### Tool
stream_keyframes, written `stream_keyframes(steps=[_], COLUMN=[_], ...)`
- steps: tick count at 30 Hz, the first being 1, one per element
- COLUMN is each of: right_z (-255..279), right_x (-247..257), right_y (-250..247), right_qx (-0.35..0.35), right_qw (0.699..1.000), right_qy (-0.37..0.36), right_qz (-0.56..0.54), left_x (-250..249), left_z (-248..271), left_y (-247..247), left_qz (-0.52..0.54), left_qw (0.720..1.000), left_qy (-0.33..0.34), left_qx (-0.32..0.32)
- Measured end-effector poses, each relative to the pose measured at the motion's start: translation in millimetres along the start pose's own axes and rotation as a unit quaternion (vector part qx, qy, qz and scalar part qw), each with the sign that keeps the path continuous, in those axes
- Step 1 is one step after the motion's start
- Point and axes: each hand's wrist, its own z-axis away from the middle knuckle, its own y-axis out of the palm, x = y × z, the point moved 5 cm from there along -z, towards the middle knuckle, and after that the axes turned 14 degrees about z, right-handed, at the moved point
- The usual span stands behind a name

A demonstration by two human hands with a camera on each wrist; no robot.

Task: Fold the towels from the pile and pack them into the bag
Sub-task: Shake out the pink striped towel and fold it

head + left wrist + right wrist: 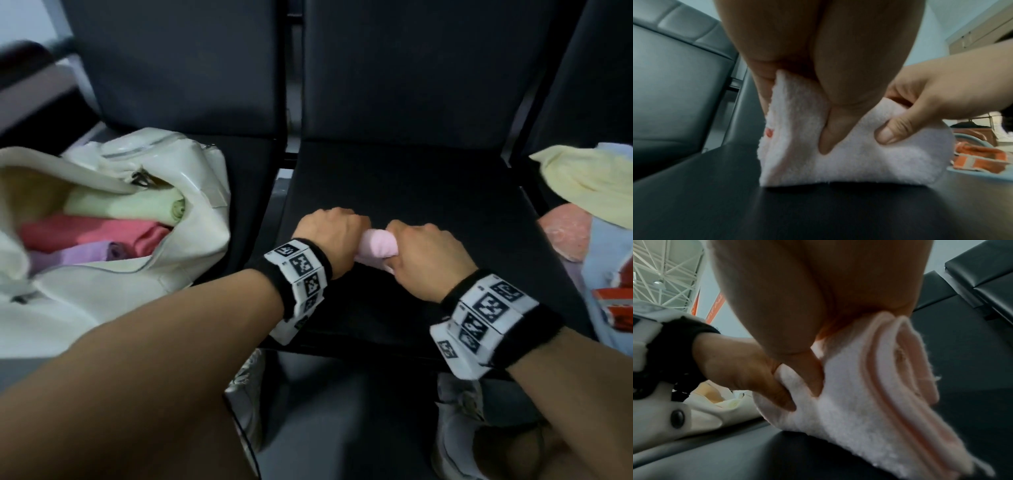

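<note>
A: Where's the pink towel [378, 247]?
B: Rolled, centre frame on the black seat [428, 192]; left hand [329, 236] and right hand [428, 255] both curl round it.
A: And the cream bag [191, 219]?
B: Left edge, unzipped, rolled towels inside; the towel pile [589, 192] lies far right.

Row of dark padded seats [404, 178], dim grey floor [325, 411] below; pale wall [20, 20].

On the middle black seat [428, 192], the left hand [330, 236] and right hand [430, 257] grip a rolled pink towel [378, 245], between an open white bag [191, 192] of rolled towels and a loose towel pile [589, 192].
</note>
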Motion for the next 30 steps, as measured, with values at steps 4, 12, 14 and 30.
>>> stream_keyframes(steps=[4,12,14,30], right_z=[0.9,-9.1,-17.9,-67.0], right_x=[16.7,80.3,104.7,251.5], right_y=[-8.5,-71.0,-92.5,-164.4], right_qx=[-0.032,-0.154,-0.178,-0.248], right_qw=[0.999,0.982,0.976,0.943], right_qy=[-0.018,-0.107,-0.125,-0.221], right_qz=[-0.004,-0.035,-0.03,-0.029], left_x=[12.9,64.2,81.4,209.9], left_z=[12.2,54.5,67.7,154.6], left_y=[-18.7,-99.7,-130.9,-221.9], left_qz=[0.013,0.007,-0.014,0.012], left_qw=[1.0,0.992,0.988,0.962], left_qy=[-0.007,-0.041,-0.055,-0.142], left_qx=[-0.023,-0.117,-0.14,-0.231])
